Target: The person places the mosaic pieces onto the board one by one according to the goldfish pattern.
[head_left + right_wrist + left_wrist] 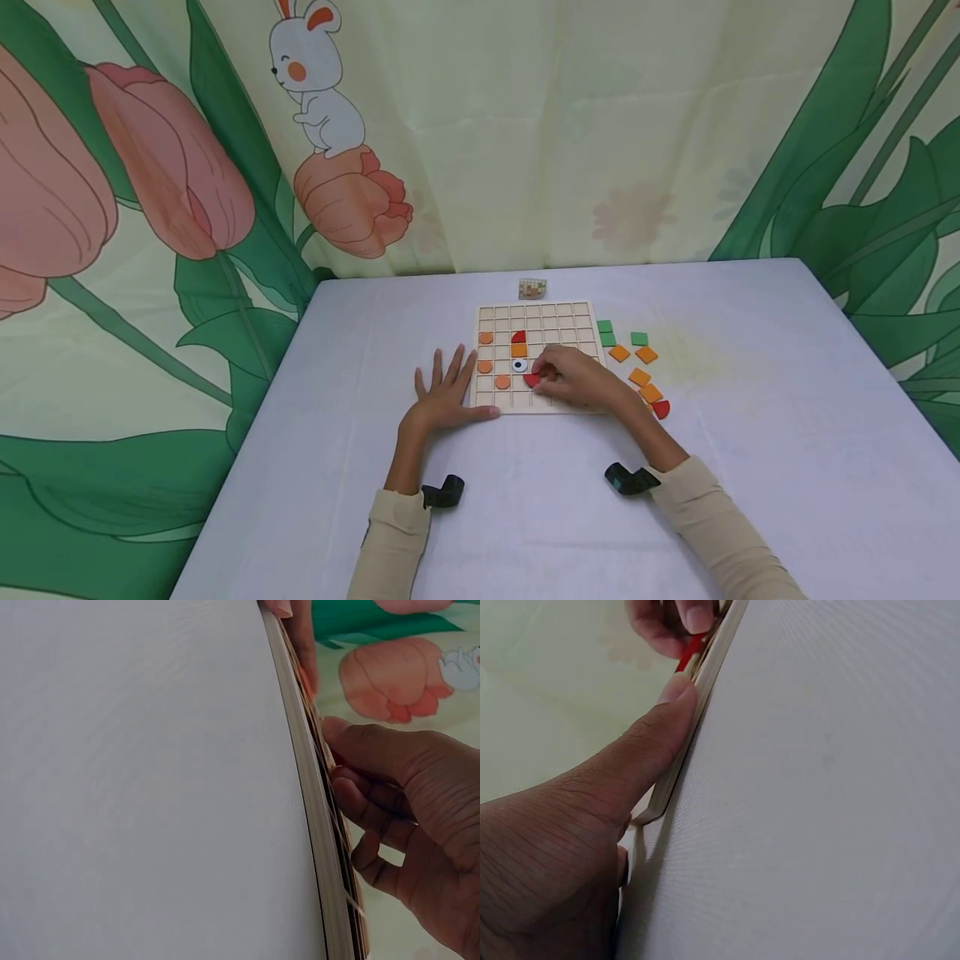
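Note:
A pale wooden grid board (575, 309) lies on the table. My right hand (576, 379) pinches a rounded red piece (531, 380) between thumb and fingers, low over the squares. In the left wrist view, that red piece (690, 654) shows by the board's edge. My left hand (442, 400) lies spread at the board's left side, its thumb on the near-left corner. On the grid sit three orange discs (486, 337), a red curved piece (518, 337), an orange square (519, 351) and a white eye disc (519, 365). My right hand hides part of the grid.
Right of the board lie green tiles (639, 339), several orange square tiles (647, 355) and another red curved piece (661, 409). A small patterned card (532, 289) is behind the board. A printed curtain (525, 167) hangs at the table's far edge.

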Motion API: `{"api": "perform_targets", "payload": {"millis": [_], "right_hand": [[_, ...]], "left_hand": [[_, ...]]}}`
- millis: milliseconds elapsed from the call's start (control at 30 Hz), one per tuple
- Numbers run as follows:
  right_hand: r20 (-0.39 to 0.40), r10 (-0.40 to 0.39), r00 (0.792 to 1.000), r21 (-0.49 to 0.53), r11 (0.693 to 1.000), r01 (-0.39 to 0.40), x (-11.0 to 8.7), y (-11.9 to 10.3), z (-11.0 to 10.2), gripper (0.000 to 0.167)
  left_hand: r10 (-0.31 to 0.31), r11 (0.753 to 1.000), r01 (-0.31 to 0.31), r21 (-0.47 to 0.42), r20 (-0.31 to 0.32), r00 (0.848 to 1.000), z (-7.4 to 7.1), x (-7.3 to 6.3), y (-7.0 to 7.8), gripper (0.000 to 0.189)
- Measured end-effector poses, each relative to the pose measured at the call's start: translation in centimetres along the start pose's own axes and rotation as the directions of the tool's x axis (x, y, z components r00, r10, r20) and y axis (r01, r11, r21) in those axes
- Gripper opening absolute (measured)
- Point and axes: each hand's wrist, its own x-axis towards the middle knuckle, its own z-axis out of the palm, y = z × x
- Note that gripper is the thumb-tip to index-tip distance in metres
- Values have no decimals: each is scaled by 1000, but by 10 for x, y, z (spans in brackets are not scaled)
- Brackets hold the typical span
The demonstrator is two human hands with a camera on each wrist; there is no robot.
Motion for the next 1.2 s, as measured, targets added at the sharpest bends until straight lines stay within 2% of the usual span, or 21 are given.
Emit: {"api": "perform_targets", "payload": {"millis": [267, 467, 733, 1200], "right_hand": [[-9, 24, 1000, -41, 999, -24, 10, -11, 8, 24], [-13, 74, 997, -68, 995, -75, 11, -13, 13, 24], [-27, 73, 997, -50, 996, -74, 12, -13, 15, 23], [-5, 116, 993, -29, 993, -116, 14, -13, 14, 27]], "left_hand": [[5, 1000, -4, 7, -7, 1000, 0, 1, 0, 111], [4, 1000, -4, 11, 8, 1000, -1, 0, 2, 111], [-1, 1000, 1, 19, 4, 1000, -3, -2, 4, 111], [-6, 1000, 6, 10, 2, 1000, -3, -2, 4, 110]]}}
